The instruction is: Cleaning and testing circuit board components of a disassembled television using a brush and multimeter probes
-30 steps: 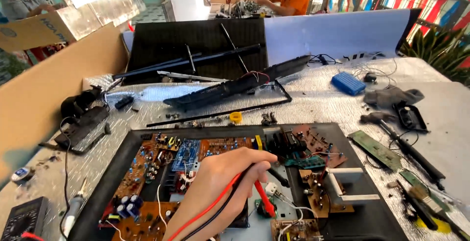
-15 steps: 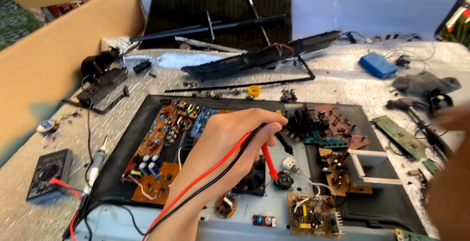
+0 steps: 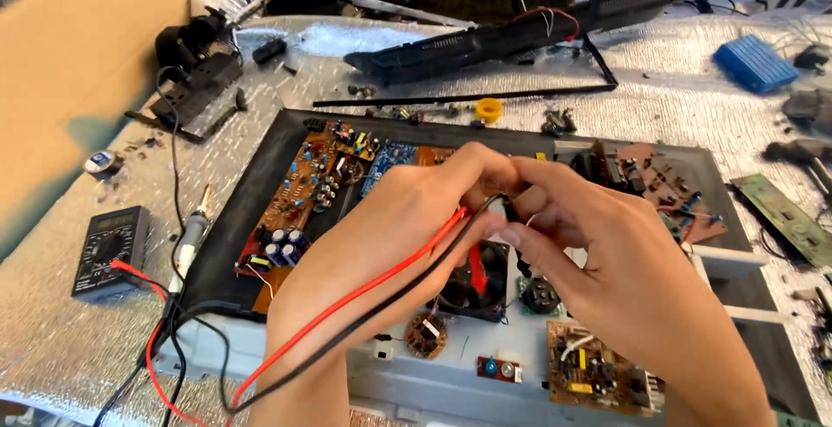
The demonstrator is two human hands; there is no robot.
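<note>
Holding a red probe (image 3: pixel 476 268) and its red wire (image 3: pixel 364 293) in the left hand (image 3: pixel 390 228), fingers curled shut around them, with a black wire (image 3: pixel 381 306) running along the same hand and down toward the near edge; meeting the left hand with the right hand (image 3: pixel 607 254), fingertips (image 3: pixel 511 236) pinched closed on something small and dark where the black wire ends, too hidden to tell what it is; hovering both hands over the middle of a big open black tray (image 3: pixel 234 245) full of circuit boards; pointing the red probe down at a dark square part (image 3: pixel 485 293) under the hands; sitting near an orange-brown board (image 3: pixel 303 193) with little round blue parts at the left of the tray, and a small brown board (image 3: pixel 598 375) at the near right; lying off to the left on the shiny silver table cover (image 3: pixel 52 340), a black meter (image 3: pixel 108 249) with red and black wires plugged in, and just beside it a soldering iron (image 3: pixel 191 236); resting farther back, a yellow ring (image 3: pixel 490 110) and a blue box (image 3: pixel 754 63), well apart from the hands
</note>
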